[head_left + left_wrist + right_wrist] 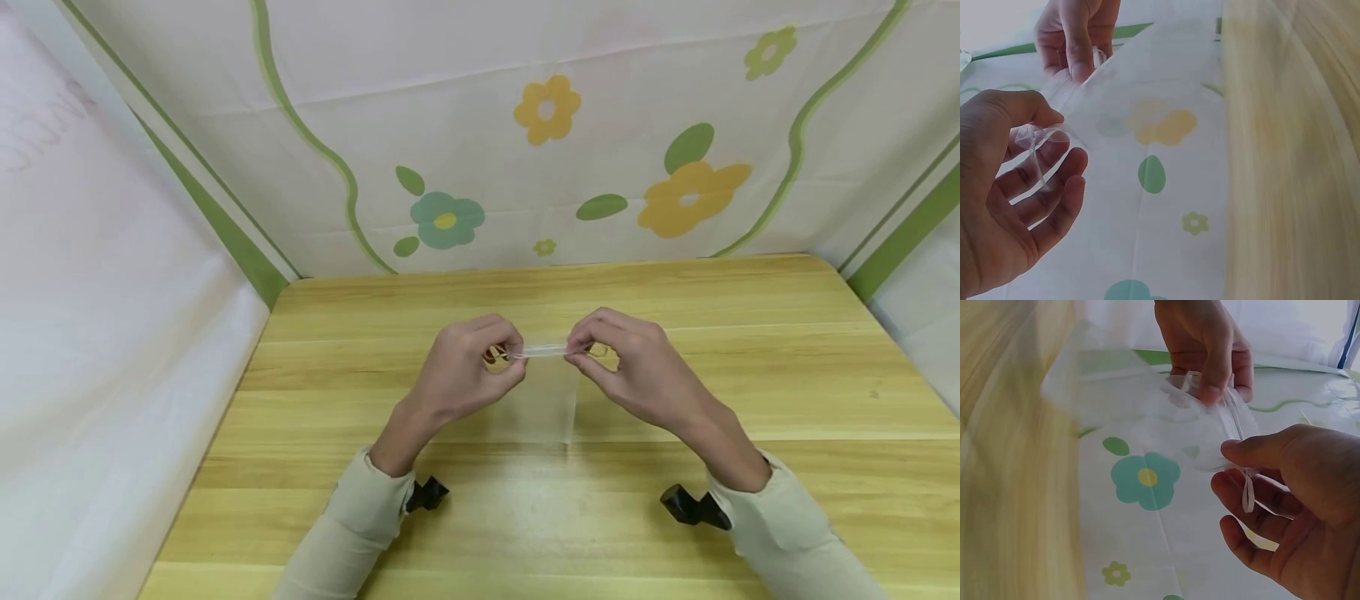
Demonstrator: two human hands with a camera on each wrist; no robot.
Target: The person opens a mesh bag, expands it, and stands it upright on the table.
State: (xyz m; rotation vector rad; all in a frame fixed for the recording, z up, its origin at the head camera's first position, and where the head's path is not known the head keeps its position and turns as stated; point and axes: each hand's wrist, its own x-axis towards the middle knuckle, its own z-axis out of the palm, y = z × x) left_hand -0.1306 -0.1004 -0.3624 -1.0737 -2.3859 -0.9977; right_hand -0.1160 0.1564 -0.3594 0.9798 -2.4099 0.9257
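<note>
A thin, see-through drawstring bag point(538, 412) hangs between the two hands, its top edge stretched level above the table. My left hand point(468, 367) pinches one end of that edge between thumb and forefinger. At the other end, my right hand point(637, 367) does the same. A loop of white string point(1248, 495) sticks out past the right fingertips in the right wrist view. In the left wrist view, crumpled film and string show at the left hand's point(1016, 194) fingers, and the bag's clear side point(1141, 78) slants across the background. Its inside cannot be made out.
Under the hands lies a wood-grain table point(300, 500). A white cloth with printed flowers point(465, 100) stands along the back edge, with another white sheet point(97, 333) on the left. Black camera mounts point(693, 508) jut inward from both sleeves.
</note>
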